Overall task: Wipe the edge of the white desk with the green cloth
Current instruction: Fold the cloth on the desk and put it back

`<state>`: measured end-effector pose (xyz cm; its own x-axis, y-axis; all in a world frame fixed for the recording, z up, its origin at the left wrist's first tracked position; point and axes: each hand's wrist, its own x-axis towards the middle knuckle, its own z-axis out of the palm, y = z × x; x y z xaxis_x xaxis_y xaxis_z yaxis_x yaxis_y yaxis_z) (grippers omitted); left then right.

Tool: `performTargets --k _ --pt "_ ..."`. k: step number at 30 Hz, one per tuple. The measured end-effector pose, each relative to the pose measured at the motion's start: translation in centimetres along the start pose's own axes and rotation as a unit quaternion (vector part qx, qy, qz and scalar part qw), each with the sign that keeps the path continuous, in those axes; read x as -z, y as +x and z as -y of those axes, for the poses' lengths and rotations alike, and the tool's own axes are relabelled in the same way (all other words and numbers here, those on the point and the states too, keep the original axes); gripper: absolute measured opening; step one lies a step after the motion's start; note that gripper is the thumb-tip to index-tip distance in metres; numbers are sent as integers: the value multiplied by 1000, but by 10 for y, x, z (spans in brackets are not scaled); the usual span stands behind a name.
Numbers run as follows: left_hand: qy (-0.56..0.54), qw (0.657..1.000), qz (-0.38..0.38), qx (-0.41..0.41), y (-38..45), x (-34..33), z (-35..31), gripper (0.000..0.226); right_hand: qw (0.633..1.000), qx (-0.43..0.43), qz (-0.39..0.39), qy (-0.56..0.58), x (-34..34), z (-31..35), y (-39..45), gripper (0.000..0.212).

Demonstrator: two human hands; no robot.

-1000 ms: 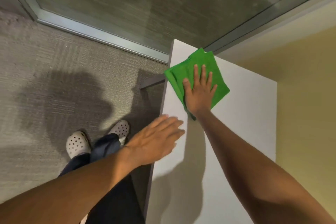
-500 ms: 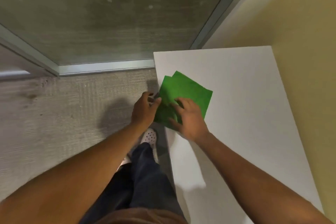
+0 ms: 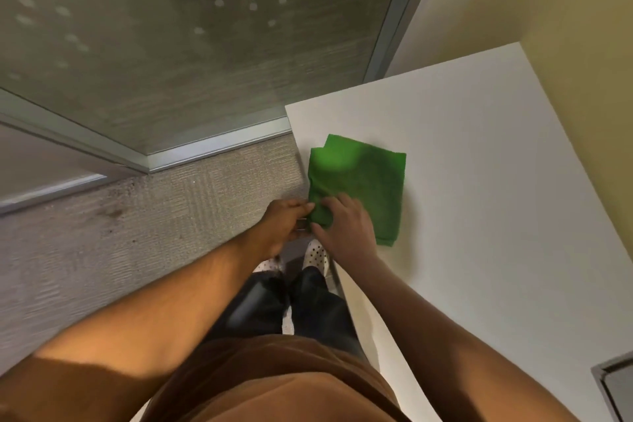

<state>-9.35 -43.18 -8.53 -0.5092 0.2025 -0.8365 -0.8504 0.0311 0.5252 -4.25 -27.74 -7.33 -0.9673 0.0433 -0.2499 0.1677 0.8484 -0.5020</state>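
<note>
Lying folded on the white desk [image 3: 479, 202] is one green cloth [image 3: 359, 181], its left side flush with the desk's left edge, near the far corner. Two hands meet at the cloth's 7 o'clock corner: the right hand [image 3: 346, 229] rests on top with fingers curled, pinching the bunched fold, while the left hand [image 3: 284, 226], off the desk at the cloth's 8 o'clock, closes its fingertips on the same corner at the edge. Two white perforated shoes [image 3: 317, 255] show at 6 o'clock, partly hidden by the arms. One grey object [image 3: 616, 387] at 4 o'clock is cut off by the frame.
</note>
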Motion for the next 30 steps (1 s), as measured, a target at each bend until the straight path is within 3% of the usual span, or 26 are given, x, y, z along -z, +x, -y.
performTargets --k 3,8,9,11,14,19,24,27,30 --pt "58 998 21 7 -1 -6 -3 16 999 9 5 -32 10 -12 -7 37" --pt "204 962 -127 -129 15 -11 -25 11 999 11 37 -25 25 -29 -16 45" --pt "222 953 -140 -155 18 -12 -34 13 1000 1 24 -16 32 -31 -9 43" --pt "260 937 -153 -178 26 -16 -55 40 999 -8 -33 -8 49 -36 14 27" --pt "301 924 -139 -188 43 -19 -84 48 995 -30 -89 -18 78 -42 55 25" --pt "404 882 -115 -215 60 -10 -104 26 997 -59 35 -40 104 -56 95 39" --pt "463 861 -40 -209 63 0 -113 38 994 -57 65 -67 106 -69 102 45" --pt "506 830 -7 -234 65 2 -118 25 996 -63 61 -33 107 -76 107 30" --pt "510 824 26 -243 66 -2 -126 13 998 -24 64 9 121 -85 108 11"
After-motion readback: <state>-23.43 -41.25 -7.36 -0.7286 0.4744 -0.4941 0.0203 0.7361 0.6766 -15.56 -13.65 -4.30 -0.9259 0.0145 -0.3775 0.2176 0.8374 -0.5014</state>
